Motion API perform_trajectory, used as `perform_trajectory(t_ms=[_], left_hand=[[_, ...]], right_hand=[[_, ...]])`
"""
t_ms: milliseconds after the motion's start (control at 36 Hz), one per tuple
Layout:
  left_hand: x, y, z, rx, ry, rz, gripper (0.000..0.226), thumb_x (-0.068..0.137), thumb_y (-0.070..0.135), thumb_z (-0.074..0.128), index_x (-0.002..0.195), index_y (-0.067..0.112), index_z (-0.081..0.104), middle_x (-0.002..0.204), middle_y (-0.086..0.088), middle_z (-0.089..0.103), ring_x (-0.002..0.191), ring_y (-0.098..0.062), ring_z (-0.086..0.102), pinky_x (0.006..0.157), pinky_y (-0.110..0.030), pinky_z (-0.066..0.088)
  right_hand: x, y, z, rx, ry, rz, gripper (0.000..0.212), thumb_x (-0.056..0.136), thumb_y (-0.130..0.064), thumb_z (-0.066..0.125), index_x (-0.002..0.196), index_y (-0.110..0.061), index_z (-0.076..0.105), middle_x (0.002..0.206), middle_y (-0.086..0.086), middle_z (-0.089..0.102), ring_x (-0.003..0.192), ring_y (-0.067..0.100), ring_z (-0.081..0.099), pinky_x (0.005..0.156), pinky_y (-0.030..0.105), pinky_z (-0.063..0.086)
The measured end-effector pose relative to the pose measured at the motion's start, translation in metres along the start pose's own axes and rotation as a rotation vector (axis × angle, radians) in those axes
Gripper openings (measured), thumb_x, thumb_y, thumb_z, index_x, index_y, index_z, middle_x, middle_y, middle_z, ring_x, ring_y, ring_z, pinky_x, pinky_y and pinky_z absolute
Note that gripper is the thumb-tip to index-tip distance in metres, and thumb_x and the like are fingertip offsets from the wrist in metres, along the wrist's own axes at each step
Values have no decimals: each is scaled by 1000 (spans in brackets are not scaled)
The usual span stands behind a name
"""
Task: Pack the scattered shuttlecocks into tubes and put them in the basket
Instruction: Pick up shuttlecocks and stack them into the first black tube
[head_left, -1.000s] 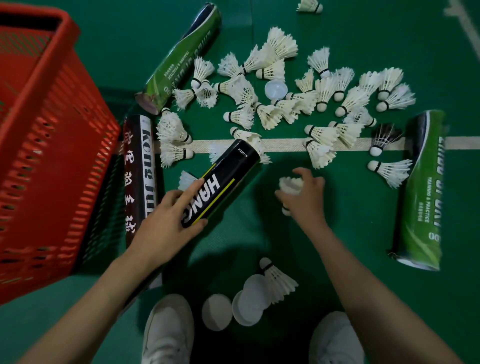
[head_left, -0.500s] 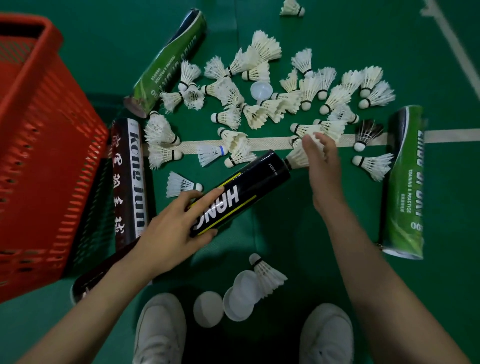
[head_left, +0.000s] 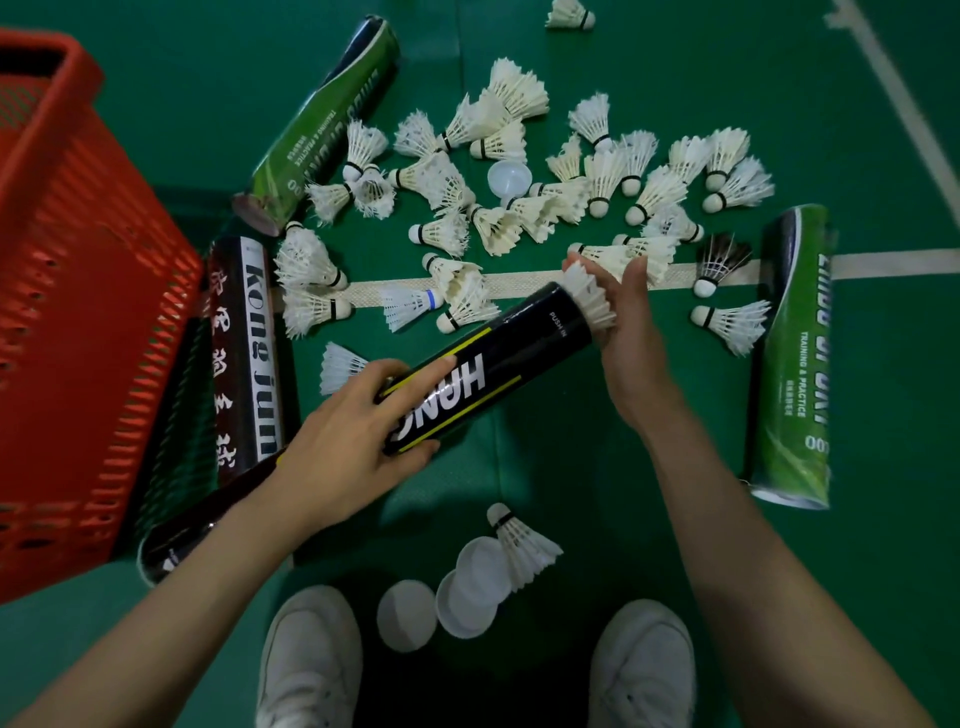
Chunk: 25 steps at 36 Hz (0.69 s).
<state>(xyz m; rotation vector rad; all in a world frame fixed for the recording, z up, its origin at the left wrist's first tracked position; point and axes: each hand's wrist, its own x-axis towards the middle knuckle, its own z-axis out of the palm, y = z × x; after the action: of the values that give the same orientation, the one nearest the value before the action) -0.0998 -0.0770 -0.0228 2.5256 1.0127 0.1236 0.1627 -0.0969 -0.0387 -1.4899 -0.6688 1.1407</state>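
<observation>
White-feathered shuttlecock (head_left: 589, 301) now half-seated in black tube (head_left: 483, 371) mouth, pinched by right hand (head_left: 631, 332), left hand (head_left: 348, 441) wrapped around tube's base, many more scattered beyond tube.

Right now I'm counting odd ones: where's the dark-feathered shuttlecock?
The dark-feathered shuttlecock lies right of centre on the white court line, just left of the right-hand green tube.
</observation>
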Motion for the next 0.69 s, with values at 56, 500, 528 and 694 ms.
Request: perform_trajectory(t_ms=[56, 500, 528, 694], left_hand=[[5, 0, -2, 13, 8, -1, 73, 81, 57, 40, 147, 43, 14, 122, -3, 46, 94, -22, 54, 65, -27, 42], [68, -14, 17, 19, 17, -150, 78, 85, 38, 64, 149, 39, 18, 125, -11, 44, 106, -31, 50, 83, -40, 47], [71, -16, 18, 24, 16, -152, 78, 85, 38, 64, 149, 39, 18, 125, -11, 43, 107, -31, 50, 83, -40, 46], [78, -24, 27, 15, -8, -175, 78, 85, 40, 63, 148, 40, 16, 126, -9, 43, 107, -30, 50, 84, -40, 48]], right_hand=[[1, 3, 4, -11, -36, 23, 62, 93, -65, 14, 120, -38, 62, 132, -7, 59, 126, 9, 49, 116, 44, 26], [74, 30, -20, -595, 457, 61, 31, 88, -15, 53, 119, -19, 57, 130, 11, 38, 105, 26, 49, 87, 33, 47], [78, 32, -21, -634, 466, 74, 30, 87, -12, 52, 116, -19, 58, 129, 10, 36, 108, 28, 47, 88, 34, 47], [93, 47, -17, -749, 345, 241, 37, 88, -18, 54, 125, -15, 56, 128, 18, 47, 116, 36, 47, 99, 38, 42]])
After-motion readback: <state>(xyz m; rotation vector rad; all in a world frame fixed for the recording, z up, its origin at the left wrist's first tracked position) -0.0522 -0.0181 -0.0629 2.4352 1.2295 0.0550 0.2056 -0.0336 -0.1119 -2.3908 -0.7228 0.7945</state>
